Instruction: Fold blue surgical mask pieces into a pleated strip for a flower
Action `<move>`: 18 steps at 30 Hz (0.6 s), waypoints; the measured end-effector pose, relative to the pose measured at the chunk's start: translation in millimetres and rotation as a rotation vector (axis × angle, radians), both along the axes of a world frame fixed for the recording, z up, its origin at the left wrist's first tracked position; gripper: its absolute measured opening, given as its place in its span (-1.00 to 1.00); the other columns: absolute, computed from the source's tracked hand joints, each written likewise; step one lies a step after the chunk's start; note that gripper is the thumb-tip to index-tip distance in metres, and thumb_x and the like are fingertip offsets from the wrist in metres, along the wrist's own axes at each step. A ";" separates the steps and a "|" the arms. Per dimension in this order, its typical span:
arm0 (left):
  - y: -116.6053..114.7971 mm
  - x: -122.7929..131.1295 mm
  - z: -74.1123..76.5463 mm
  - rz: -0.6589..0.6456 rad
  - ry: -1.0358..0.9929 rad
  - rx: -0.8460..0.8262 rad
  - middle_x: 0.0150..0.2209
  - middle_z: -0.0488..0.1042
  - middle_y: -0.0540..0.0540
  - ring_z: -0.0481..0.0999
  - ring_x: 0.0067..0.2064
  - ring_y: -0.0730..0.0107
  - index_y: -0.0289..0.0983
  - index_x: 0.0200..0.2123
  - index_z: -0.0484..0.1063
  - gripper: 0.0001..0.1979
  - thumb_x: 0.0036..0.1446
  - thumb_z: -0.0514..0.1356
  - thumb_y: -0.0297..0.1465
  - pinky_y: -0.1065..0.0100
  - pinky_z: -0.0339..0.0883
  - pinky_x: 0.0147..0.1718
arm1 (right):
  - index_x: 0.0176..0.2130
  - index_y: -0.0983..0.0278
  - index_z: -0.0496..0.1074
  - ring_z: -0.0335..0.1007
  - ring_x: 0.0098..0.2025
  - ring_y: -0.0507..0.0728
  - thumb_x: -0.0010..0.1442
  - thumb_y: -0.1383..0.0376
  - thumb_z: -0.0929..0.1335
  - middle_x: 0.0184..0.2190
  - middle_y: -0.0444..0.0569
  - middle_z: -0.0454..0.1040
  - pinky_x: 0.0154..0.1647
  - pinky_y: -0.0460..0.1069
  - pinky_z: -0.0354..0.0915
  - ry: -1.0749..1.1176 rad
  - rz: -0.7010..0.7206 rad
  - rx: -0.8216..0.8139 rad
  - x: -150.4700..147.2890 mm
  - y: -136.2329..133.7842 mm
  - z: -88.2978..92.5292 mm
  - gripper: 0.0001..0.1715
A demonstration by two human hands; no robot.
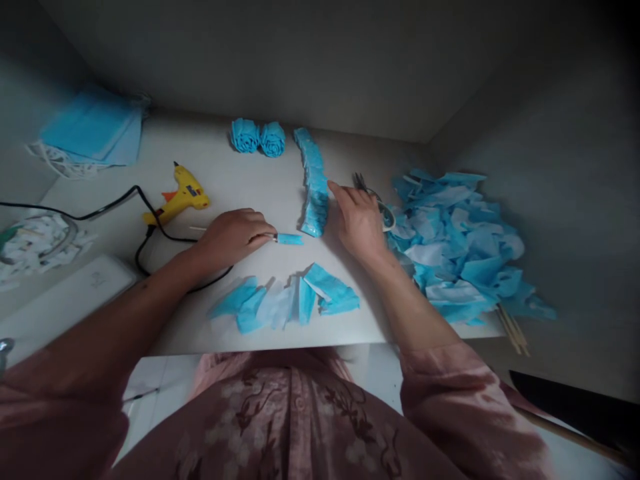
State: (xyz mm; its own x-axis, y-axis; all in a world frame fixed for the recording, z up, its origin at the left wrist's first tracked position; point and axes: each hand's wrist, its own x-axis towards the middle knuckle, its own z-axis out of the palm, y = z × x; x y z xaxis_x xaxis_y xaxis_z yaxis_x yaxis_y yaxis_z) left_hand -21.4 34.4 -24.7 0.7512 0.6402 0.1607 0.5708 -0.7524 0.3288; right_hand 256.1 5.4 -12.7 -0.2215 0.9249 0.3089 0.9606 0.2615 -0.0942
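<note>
My left hand [237, 235] is closed round a thin wooden stick, whose bare end shows to its left and whose other end carries a small strip of blue fabric [290, 239]. My right hand [361, 220] lies over the table with fingers stretched out, the index fingertip at the right side of a row of overlapping folded blue pieces [315, 180]. Scissors [385, 212] lie partly hidden beyond that hand. Two rolled blue fabric roses [259, 137] sit at the back. Several loose blue and white pieces [295, 297] are spread along the front edge.
A yellow glue gun [185, 193] with a black cord [107, 212] lies at left. Stacked blue face masks [95, 130] stand behind it; white scraps [40, 247] and a white box [75, 293] are nearer. A blue scrap heap [460, 240] and wooden sticks [513, 330] are at right.
</note>
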 end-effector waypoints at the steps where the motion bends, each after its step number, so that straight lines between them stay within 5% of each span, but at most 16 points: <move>1: 1.2 -0.4 -2.3 -0.003 -0.011 0.012 -0.18 0.65 -0.19 0.55 -0.10 0.16 -0.21 -0.13 0.63 -0.68 0.36 0.05 -0.32 0.23 0.34 -0.13 | 0.37 0.32 0.23 0.35 0.14 0.31 0.34 0.46 0.12 0.16 0.19 0.47 0.13 0.18 0.20 0.013 0.006 0.018 1.4 -0.2 0.8 -0.33; 10: 2.2 -1.4 -6.9 -0.022 -0.052 0.097 -0.19 0.65 -0.15 0.55 -0.13 0.23 -0.21 -0.15 0.62 -0.65 0.36 0.03 -0.26 0.30 0.32 -0.13 | 0.31 0.28 0.33 0.39 0.11 0.29 0.37 0.43 0.12 0.10 0.14 0.54 0.14 0.18 0.15 -0.019 -0.057 0.079 10.2 2.5 4.3 -0.40; 18: 1.6 -4.1 -1.9 0.010 -0.023 0.099 -0.13 0.65 -0.16 0.56 -0.08 0.19 -0.20 -0.09 0.62 -0.63 0.35 0.03 -0.24 0.28 0.32 -0.09 | 0.13 0.36 0.54 0.47 0.10 0.29 0.37 0.37 0.26 0.07 0.24 0.58 0.07 0.16 0.23 -0.060 -0.129 0.105 75.0 -4.3 83.9 -0.57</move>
State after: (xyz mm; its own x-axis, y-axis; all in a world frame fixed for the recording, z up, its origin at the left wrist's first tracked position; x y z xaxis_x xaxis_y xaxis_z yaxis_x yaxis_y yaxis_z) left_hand -25.5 36.0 -26.6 0.7402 0.6279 0.2404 0.5718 -0.7760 0.2663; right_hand 331.1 1.1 71.3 -0.1243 0.9102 0.3950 0.9898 0.1415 -0.0145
